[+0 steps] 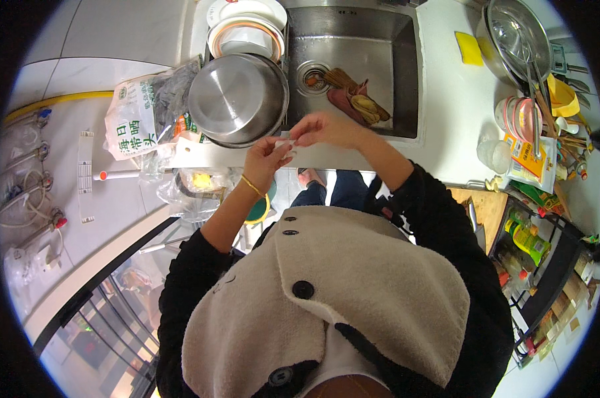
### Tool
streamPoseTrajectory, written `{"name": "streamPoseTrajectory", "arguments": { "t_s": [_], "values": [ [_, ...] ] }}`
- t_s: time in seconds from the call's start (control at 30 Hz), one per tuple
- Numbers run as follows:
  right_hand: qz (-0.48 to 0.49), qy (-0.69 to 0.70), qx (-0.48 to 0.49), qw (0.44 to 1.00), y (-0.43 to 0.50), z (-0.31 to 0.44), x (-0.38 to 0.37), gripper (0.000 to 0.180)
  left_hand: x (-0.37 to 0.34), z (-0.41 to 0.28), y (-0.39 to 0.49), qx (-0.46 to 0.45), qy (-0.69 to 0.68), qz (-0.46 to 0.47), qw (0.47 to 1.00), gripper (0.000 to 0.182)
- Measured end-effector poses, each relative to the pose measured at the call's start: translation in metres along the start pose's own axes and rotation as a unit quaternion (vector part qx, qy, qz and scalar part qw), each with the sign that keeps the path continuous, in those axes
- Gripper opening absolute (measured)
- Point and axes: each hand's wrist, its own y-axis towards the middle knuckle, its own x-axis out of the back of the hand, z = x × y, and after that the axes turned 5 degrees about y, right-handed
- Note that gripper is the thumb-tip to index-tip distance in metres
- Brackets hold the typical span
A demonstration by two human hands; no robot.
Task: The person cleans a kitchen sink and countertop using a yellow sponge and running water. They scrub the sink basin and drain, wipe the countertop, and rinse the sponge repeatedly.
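Note:
In front of the sink's near left corner, my left hand (267, 161) and my right hand (322, 132) meet at the fingertips. Between them is a small white thing (286, 146), partly hidden by the fingers; its kind is too small to tell. Both hands grip it. The stainless steel sink (359, 54) lies just beyond, with a brush (340, 79) and reddish and yellowish leaf-like pieces (362, 105) near its drain (313, 79). Left of the hands, an upturned steel basin (237, 97) rests on the counter's edge.
White plates (247, 27) stand behind the basin. At left lies a printed plastic bag (135, 117). A yellow cloth (469, 49), metal bowls (514, 35), striped bowls (511, 117) and a food packet (531, 161) are on the right counter (449, 114). A knife (473, 214) lies on a wooden board (491, 211).

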Motion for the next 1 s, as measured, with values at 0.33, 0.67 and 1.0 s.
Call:
{"name": "streamPoseTrajectory", "arguments": {
  "t_s": [0.33, 0.67, 1.0],
  "values": [
    [-0.129, -0.484, -0.113, 0.858, 0.082, -0.061, 0.138, 0.044, 0.114, 0.061, -0.071, 0.027, 0.010, -0.189, 0.982, 0.018],
    [0.291, -0.735, -0.162, 0.591, 0.201, -0.182, 0.198, 0.050, 0.145, 0.112, -0.156, 0.070, -0.099, -0.369, 0.921, 0.018],
    [0.044, -0.779, -0.100, 0.618, 0.201, -0.172, 0.177, 0.022, 0.131, 0.127, -0.168, 0.081, -0.147, -0.396, 0.903, 0.017]
  ]
}}
